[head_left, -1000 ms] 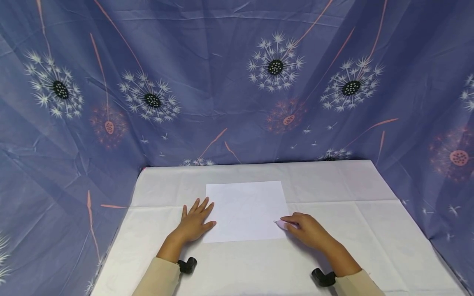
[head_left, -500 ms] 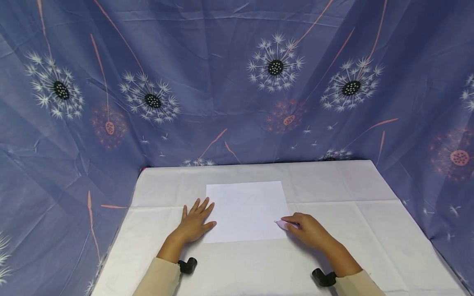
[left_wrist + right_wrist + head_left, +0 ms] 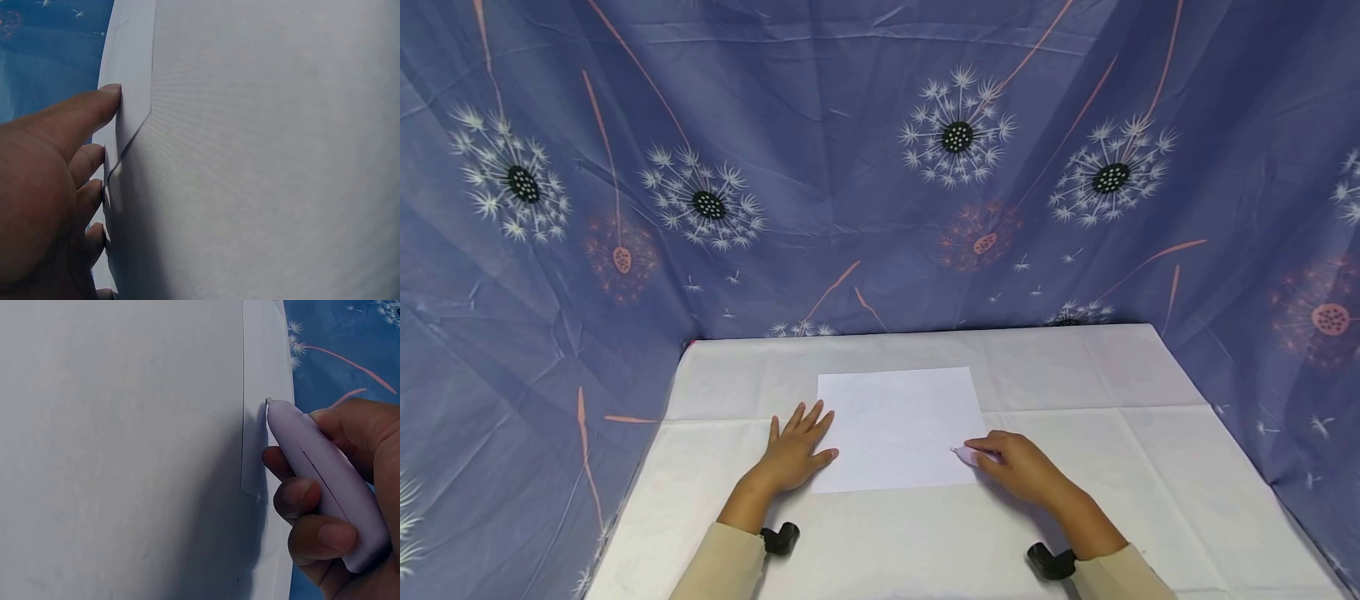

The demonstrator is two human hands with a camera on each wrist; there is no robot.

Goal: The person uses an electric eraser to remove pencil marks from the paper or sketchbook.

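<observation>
A blank white sheet of paper [image 3: 895, 425] lies flat on the table. My left hand [image 3: 792, 457] rests spread on its left edge, fingers straight; in the left wrist view the thumb [image 3: 94, 109] lies over the paper [image 3: 134, 56]. On the opposite side, my right hand [image 3: 1021, 467] grips what looks like a small lilac utility knife [image 3: 972, 456]. The right wrist view shows its smooth rounded body [image 3: 328, 481] with a thin slot and a short pale tip. That tip points left over the right part of the paper; whether it touches is hard to tell.
The table wears a creased white cloth [image 3: 1075, 367]. A blue curtain [image 3: 850, 167] with dandelion prints hangs behind it and along both sides. Black wrist-worn cameras [image 3: 781, 539] sit at the sleeve ends.
My right hand, with the lilac utility knife, has shifted slightly left over the paper. The left hand and the sheet have stayed in place.
</observation>
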